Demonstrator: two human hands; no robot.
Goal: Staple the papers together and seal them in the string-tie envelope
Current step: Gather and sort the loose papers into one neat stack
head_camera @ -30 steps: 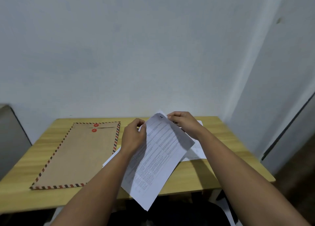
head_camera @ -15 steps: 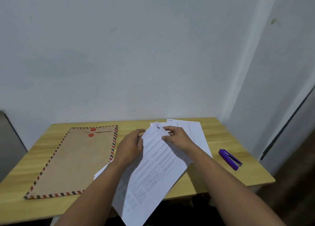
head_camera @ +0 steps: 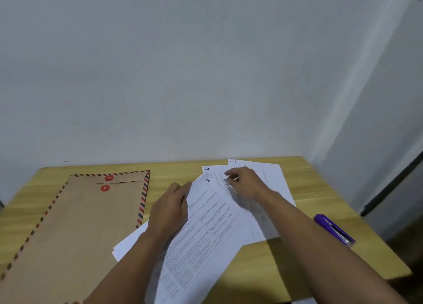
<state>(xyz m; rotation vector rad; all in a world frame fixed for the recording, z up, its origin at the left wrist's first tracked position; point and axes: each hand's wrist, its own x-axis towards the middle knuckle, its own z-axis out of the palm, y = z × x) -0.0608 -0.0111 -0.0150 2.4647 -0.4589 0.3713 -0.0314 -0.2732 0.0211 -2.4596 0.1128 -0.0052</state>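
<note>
Left hand grip closed on the page marked 1, right hand grip pinching loose papers on wooden bench, string-tie envelope left, purple stapler right

Both hands, left and right, grip printed papers between envelope and stapler.

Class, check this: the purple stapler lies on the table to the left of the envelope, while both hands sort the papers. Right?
Not quite. The head view shows the purple stapler at the table's right edge, right of the papers; the envelope lies far left. Both hands are on the papers.
</note>
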